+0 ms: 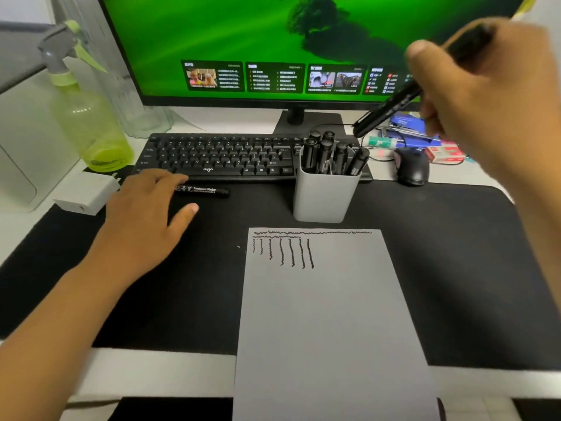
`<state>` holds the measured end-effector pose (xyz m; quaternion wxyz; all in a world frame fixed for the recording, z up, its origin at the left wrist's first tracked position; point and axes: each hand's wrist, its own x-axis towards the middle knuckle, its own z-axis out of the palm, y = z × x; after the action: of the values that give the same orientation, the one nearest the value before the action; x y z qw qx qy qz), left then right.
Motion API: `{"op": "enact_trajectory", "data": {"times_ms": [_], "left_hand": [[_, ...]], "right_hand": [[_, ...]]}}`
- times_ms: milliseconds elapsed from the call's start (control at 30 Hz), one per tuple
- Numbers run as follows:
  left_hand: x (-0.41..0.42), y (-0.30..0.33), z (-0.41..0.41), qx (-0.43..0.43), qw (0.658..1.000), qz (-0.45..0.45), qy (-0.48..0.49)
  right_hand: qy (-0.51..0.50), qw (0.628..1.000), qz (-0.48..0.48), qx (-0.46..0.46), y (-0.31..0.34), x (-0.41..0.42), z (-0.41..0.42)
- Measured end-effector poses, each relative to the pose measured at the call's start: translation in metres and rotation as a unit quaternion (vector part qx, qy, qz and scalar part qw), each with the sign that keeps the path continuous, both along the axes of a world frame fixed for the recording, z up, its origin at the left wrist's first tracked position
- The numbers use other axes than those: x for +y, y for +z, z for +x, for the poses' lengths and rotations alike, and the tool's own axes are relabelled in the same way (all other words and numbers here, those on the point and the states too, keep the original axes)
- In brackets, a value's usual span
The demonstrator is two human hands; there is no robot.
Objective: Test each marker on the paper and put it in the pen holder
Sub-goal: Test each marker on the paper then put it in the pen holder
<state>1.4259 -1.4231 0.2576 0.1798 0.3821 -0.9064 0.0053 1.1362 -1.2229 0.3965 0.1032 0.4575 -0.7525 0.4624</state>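
1. Right hand [485, 95]: raised above the desk, blurred. Fingers curled around a black marker [391, 109], thumb on top. The marker slants down to the left, its capped end hanging above and just right of the pen holder [326, 196], not touching it.
2. Left hand [142, 220]: palm down on the black desk mat [197, 284], fingers loosely extended, thumb spread aside. Fingertips lie over the left end of a second marker [206, 190]; whether they grip it, cannot tell.
3. Second marker lies flat on the mat, just in front of the keyboard [218, 154], parallel to its edge. White print on the barrel reads "Permanent Marker", preceded by Chinese characters too small to read.
4. Pen holder: grey, upright on the mat, between keyboard and paper [328, 314]. Six black capped markers [331, 153] stand in it, the rightmost leaning.
5. Paper: grey sheet near the mat's front, its lower end overhanging the desk edge. Wavy black lines run across its top edge; a row of vertical squiggles sits below at upper left.
6. Keyboard: black, branded "aigo" below the space bar.
7. Behind: monitor [273, 41] with green wallpaper and illegible tiles; black mouse [413, 167] to the right; green spray bottle [88, 117] at left.
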Motion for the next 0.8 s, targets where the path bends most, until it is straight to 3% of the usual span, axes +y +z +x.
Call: {"op": "enact_trajectory", "data": {"times_ms": [267, 500, 800], "left_hand": [[-0.029, -0.016, -0.003, -0.057, 0.997, 0.014, 0.048], [-0.031, -0.02, -0.004, -0.036, 0.998, 0.029, 0.03], [-0.027, -0.017, -0.005, -0.017, 0.999, 0.03, -0.002]], "right_hand": [[0.035, 0.981, 0.186, 0.035, -0.003, -0.032, -0.009], [0.085, 0.932, 0.352, -0.024, -0.006, -0.052, -0.012], [0.094, 0.916, 0.389, 0.007, -0.025, -0.049, -0.007]]}}
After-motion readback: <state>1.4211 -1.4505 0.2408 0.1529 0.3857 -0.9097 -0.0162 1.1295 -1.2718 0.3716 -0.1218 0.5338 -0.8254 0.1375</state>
